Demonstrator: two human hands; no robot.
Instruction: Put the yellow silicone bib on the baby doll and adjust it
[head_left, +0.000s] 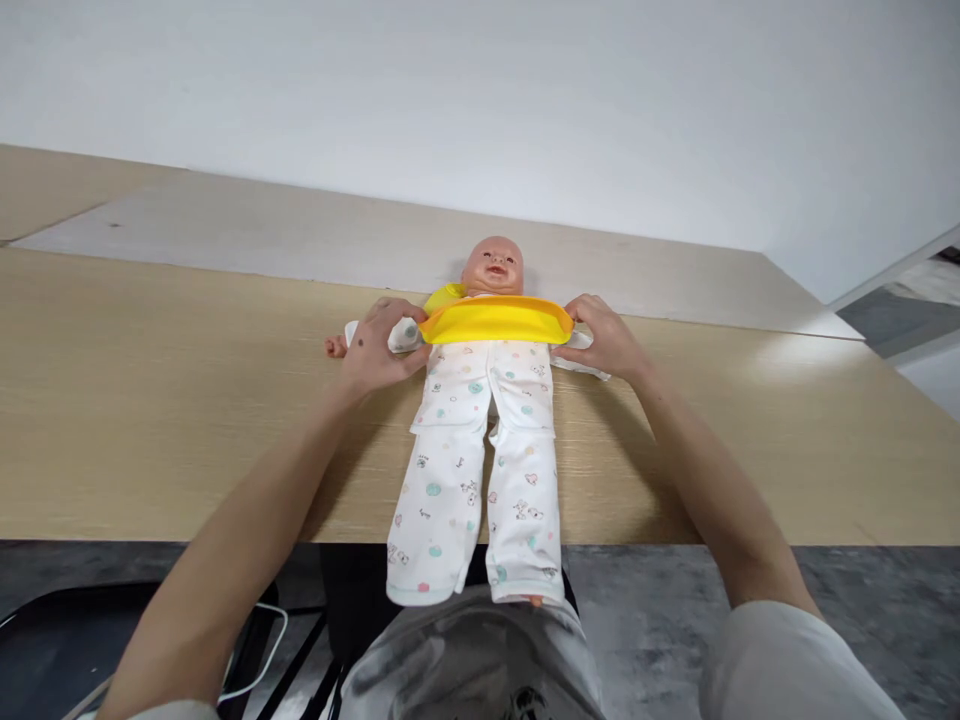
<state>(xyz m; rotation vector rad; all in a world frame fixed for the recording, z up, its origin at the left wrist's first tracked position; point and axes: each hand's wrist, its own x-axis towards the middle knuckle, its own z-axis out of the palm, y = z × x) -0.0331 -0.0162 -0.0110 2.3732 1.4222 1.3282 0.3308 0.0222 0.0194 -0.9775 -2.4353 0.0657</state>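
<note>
A baby doll [487,400] in white printed pajamas lies on its back, head away from me, its trouser legs reaching past the table's near edge. Across its chest is a yellow bib [495,320] with a raised catch pocket along the bottom. My left hand [384,345] pinches the pocket's left end between thumb and fingers. At the opposite end, my right hand [600,340] grips the bib's rim the same way. The doll's sleeved arms stretch out to both sides, partly hidden behind my hands. A yellow strip of bib shows by the neck.
The wooden table [187,400] runs wide to both sides, with a pale strip [300,230] along its back against the white wall [480,110]. Below on the left, a dark chair [82,640] and a white cable [274,650] stand near the grey floor.
</note>
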